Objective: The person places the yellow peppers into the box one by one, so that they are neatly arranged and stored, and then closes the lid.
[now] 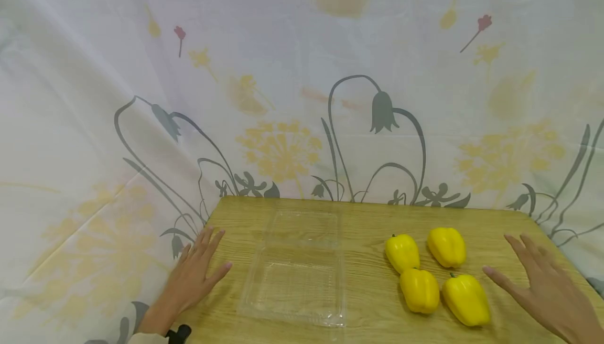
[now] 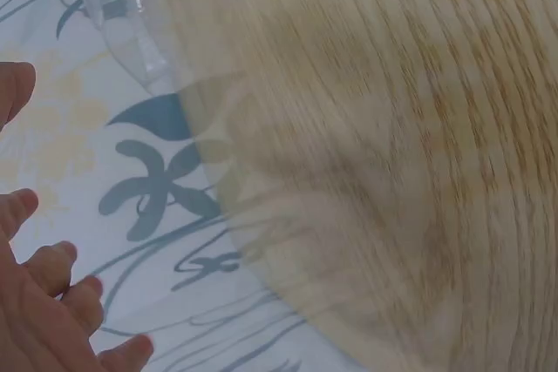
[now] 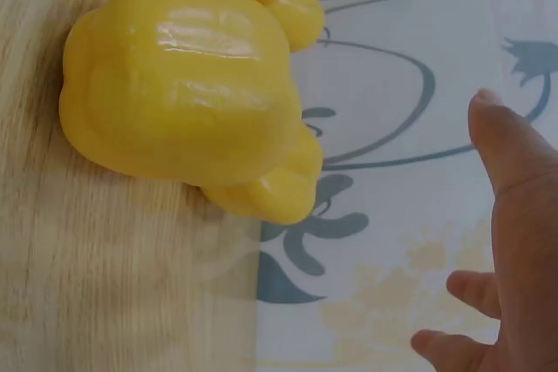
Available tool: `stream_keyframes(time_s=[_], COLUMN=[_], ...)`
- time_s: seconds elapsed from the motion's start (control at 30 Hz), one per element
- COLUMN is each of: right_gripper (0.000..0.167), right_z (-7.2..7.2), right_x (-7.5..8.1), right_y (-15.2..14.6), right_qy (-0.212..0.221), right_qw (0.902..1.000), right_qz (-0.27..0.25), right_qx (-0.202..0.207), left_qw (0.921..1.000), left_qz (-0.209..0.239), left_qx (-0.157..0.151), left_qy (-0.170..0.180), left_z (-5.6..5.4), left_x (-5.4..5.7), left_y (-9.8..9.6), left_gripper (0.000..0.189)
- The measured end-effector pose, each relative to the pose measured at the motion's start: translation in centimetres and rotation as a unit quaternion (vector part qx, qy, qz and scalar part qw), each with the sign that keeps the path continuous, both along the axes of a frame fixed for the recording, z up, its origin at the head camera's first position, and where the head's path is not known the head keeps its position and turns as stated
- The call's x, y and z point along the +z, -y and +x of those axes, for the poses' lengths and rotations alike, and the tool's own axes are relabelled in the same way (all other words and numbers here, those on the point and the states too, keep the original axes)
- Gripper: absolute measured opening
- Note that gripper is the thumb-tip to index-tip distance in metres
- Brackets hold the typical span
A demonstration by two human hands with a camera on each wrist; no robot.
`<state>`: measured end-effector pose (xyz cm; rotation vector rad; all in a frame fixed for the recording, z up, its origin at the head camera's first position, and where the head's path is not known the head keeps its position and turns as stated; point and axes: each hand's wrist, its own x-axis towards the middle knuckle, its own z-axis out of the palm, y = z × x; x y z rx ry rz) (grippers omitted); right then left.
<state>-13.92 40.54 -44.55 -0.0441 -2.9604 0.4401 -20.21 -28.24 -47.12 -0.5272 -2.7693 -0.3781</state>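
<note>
A clear plastic clamshell box (image 1: 294, 286) lies opened flat on the wooden table, its lid half (image 1: 304, 227) toward the back. To its left is my left hand (image 1: 191, 273), fingers spread and holding nothing; the left wrist view shows its fingertips (image 2: 52, 263) at the lower left. Several yellow bell peppers sit together right of the box: one at the back (image 1: 447, 247), one at the left (image 1: 402, 253), one in front (image 1: 420, 290) and one nearest my right hand (image 1: 466, 299). That right hand (image 1: 542, 286) is spread beside them, empty, its thumb toward the nearest pepper.
The wood-grain table (image 1: 368, 260) ends at the back against a hanging white cloth (image 1: 292, 71) printed with flowers. The same cloth closes in the left and right sides. A dark band (image 1: 179, 333) is on my left wrist.
</note>
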Motion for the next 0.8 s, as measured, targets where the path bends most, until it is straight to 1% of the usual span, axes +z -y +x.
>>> stream_keyframes(time_s=[0.07, 0.1, 0.17, 0.27, 0.4, 0.5, 0.57, 0.63, 0.73, 0.77, 0.8], right_gripper=[0.099, 0.098, 0.095, 0.090, 0.089, 0.089, 0.089, 0.089, 0.089, 0.088, 0.088], right_z=[-0.1, -0.1, -0.1, 0.0, -0.1, -0.1, -0.1, -0.1, 0.0, 0.0, 0.1], right_x=[0.3, 0.5, 0.8, 1.0, 1.0, 0.9, 0.7, 0.5, 0.2, 0.1, 0.0], right_y=[0.0, 0.0, 0.2, 0.6, 1.1, 1.3, 1.5, 1.6, 1.8, 1.8, 1.9], right_qy=[0.024, 0.034, 0.040, 0.040, 0.041, 0.043, 0.049, 0.050, 0.054, 0.054, 0.054], right_qw=[0.9997, 0.9994, 0.9990, 0.9989, 0.9988, 0.9988, 0.9984, 0.9983, 0.9979, 0.9979, 0.9978], right_qz=[-0.004, -0.003, -0.007, -0.008, -0.015, -0.020, -0.023, -0.026, -0.032, -0.034, -0.036], right_qx=[-0.008, -0.012, -0.018, -0.023, -0.020, -0.015, -0.015, -0.014, -0.014, -0.013, -0.012], left_qw=[0.9991, 0.9975, 0.9924, 0.9813, 0.9654, 0.9480, 0.9339, 0.9165, 0.8911, 0.8832, 0.8773], left_qz=[0.037, 0.061, 0.106, 0.166, 0.220, 0.263, 0.291, 0.321, 0.356, 0.366, 0.372], left_qx=[-0.008, -0.015, -0.026, -0.045, -0.061, -0.066, -0.067, -0.067, -0.076, -0.080, -0.087], left_qy=[0.020, 0.033, 0.055, 0.088, 0.125, 0.166, 0.197, 0.229, 0.271, 0.282, 0.291], left_z=[-0.1, -0.1, -0.1, -0.1, 0.0, 0.1, 0.1, 0.2, 0.3, 0.3, 0.3], left_x=[-0.2, -0.4, -0.6, -0.7, -0.5, -0.5, -0.5, -0.5, -0.7, -0.8, -0.9], left_y=[-0.1, -0.2, -0.3, -0.7, -1.1, -1.3, -1.4, -1.5, -1.7, -1.8, -1.8], left_gripper=[0.078, 0.076, 0.072, 0.066, 0.062, 0.063, 0.063, 0.064, 0.064, 0.064, 0.065])
